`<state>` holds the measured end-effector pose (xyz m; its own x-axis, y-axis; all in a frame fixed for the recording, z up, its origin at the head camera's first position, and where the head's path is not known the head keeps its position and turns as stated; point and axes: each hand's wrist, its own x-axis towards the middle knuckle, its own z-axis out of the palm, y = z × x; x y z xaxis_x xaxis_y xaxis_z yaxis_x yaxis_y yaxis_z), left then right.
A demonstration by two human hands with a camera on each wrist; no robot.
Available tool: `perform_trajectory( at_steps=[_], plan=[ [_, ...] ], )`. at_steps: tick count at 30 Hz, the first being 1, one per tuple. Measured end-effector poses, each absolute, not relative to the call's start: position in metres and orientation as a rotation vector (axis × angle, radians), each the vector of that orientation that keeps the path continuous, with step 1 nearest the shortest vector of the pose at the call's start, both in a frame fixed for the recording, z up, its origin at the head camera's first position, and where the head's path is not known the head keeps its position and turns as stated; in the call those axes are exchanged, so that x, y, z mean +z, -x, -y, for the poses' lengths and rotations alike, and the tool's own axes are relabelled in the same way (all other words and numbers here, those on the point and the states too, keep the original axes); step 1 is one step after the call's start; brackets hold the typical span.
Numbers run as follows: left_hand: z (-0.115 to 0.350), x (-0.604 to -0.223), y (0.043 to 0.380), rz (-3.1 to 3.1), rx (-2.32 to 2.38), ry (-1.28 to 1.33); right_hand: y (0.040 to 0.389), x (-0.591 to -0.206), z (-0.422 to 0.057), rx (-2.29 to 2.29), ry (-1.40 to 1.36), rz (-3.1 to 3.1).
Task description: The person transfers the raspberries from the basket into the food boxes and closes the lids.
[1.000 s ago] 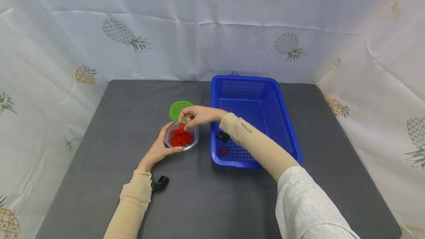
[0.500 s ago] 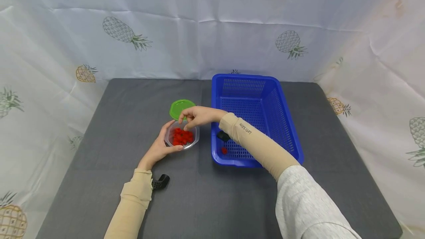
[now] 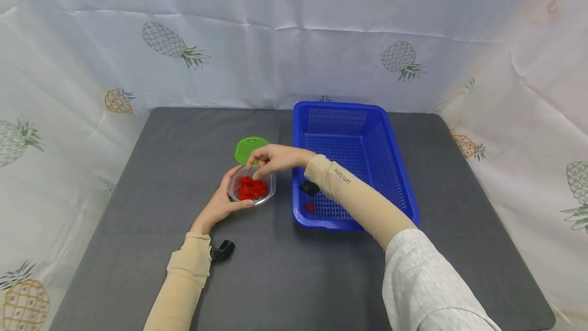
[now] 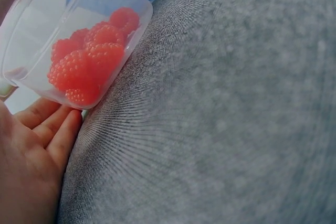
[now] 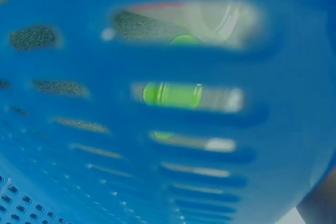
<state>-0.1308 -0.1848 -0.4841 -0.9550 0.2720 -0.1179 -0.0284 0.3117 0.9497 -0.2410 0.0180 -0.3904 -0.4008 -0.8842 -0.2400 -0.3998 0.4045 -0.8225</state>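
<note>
My left hand (image 3: 218,206) holds a clear plastic container (image 3: 272,190) from its left side, thumb at the front and fingers behind. Inside lie several red raspberries (image 3: 253,189), seen closer through the wall as raspberries (image 4: 86,59) in the left wrist view. Above the container's far rim hovers my right hand (image 3: 275,158), index finger and thumb bent and apart, no berry visible between them. One raspberry (image 3: 310,208) sits in the near left corner of the blue basket (image 3: 300,221). The right wrist view is mostly filled by the basket wall (image 5: 294,77).
A green lid (image 3: 248,148) lies behind the container, partly covered by my right hand. The basket stands on the grey tabletop (image 3: 193,147) to the right, with my right forearm (image 3: 358,201) crossing over it. A pineapple-print curtain (image 3: 294,55) surrounds the table.
A second ago a raspberry was between my right thumb and index finger over the container; now none shows there. Both hands stay almost in place.
</note>
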Motion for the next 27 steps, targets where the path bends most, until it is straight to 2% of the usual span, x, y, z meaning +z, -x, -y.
perform_trajectory(
  at_steps=[16, 27],
  plan=[
    [0.187, -0.500, 0.139, -2.353, 1.725, -0.254, 0.233, -0.361, -0.062, -1.099, 1.039, -1.959],
    [0.187, -0.502, 0.137, -2.353, 1.717, -0.240, 0.220, -0.366, -0.104, -1.121, 0.946, -1.922]
  ],
)
